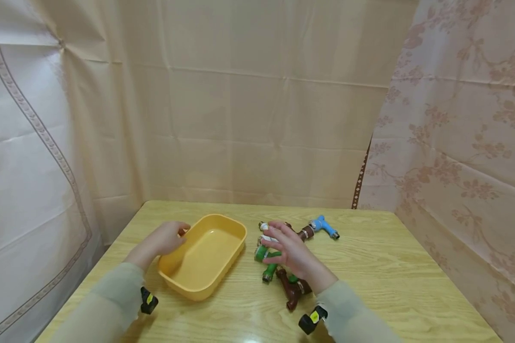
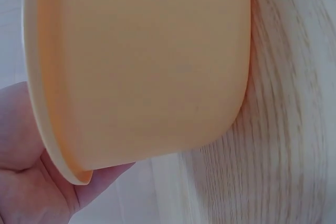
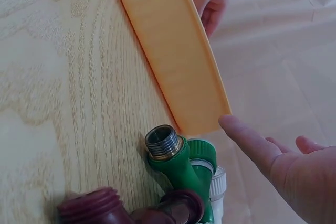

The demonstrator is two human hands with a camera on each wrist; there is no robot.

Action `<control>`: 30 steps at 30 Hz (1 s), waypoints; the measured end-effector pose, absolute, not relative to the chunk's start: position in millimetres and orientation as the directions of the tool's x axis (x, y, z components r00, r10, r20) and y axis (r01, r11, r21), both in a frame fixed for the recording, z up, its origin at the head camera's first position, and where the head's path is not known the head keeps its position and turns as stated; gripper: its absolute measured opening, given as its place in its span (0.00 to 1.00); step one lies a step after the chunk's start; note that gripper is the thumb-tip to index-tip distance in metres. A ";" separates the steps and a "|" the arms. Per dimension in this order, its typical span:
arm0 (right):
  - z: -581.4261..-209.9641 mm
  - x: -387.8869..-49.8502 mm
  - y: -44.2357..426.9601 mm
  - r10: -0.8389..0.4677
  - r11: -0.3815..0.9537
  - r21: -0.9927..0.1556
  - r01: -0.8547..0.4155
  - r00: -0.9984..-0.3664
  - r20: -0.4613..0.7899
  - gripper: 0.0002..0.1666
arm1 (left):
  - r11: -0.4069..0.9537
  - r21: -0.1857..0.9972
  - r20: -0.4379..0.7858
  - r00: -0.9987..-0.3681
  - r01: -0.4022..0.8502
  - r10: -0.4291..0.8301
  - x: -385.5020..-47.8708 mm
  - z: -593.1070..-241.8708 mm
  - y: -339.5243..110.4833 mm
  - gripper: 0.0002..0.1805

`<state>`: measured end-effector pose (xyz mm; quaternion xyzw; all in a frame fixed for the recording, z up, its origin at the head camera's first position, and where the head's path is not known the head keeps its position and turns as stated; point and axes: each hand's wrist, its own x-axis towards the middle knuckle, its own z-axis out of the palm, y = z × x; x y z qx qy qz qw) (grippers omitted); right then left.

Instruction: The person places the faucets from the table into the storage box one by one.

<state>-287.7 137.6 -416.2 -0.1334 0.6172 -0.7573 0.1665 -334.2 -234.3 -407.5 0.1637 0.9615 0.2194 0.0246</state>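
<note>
Gripping yellow oblong plastic tub (image 1: 203,261) with left hand (image 1: 168,237), kinda spreading right hand (image 1: 293,252) over yellowish wood-grain table (image 1: 395,267) by beige cloth (image 1: 257,119).

The head view looks forward and down over the yellowish wood-grained counter (image 1: 395,281); the left wrist view faces the yellow rectangular plastic tub (image 2: 152,66) up close, the right wrist view from farther off; all three share it.

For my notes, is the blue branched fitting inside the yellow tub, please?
No, the blue branched fitting lies on the table, outside the yellow tub.
</note>
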 end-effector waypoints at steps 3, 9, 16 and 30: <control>-416.3 -288.4 134.5 -0.419 -0.186 -0.978 0.091 -0.908 -0.005 0.37 | 0.849 0.439 0.016 -0.948 0.293 0.318 -336.2 -408.2 -235.2 0.22; -416.1 -289.8 134.0 -0.414 -0.178 -0.980 0.085 -0.910 -0.004 0.38 | 0.819 0.489 0.031 -0.945 0.299 0.327 -336.2 -412.9 -234.5 0.25; -416.8 -290.1 141.4 -0.398 -0.175 -0.981 0.088 -0.917 -0.011 0.42 | 0.684 0.720 -0.058 -0.972 0.116 0.226 -323.8 -420.9 -227.4 0.28; -414.1 -291.3 160.8 -0.376 -0.201 -0.976 0.089 -0.926 -0.007 0.41 | 0.508 0.861 -0.077 -0.987 0.007 0.142 -304.1 -430.3 -209.2 0.29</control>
